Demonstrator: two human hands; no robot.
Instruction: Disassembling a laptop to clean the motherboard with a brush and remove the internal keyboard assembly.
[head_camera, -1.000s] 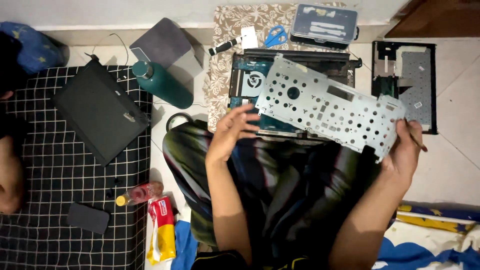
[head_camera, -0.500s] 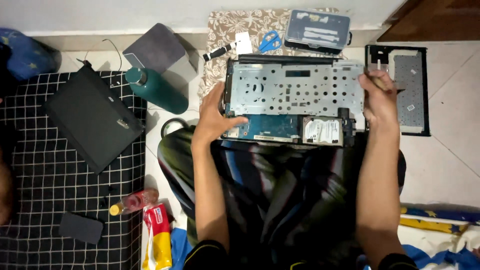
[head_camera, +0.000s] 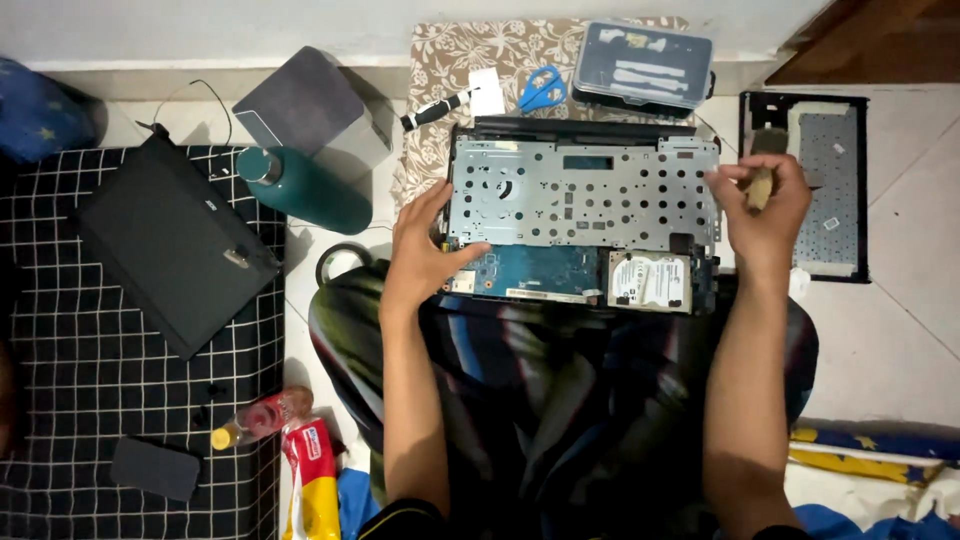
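The right hand covers most of a small brush; the snack packet is cut by the bottom edge.

Bare floor right of the opened laptop; teal bottle and tape roll crowding its left.

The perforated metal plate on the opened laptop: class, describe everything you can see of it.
The perforated metal plate is a flat, silver-grey rectangular sheet, seemingly stamped metal, dotted with round holes plus a few slots and cut-outs. It lies flat over the upper part of the opened laptop, leaving the blue circuit board and the hard drive exposed below it. The left hand rests at its left edge; the right hand, holding a small brush, is at its right edge.
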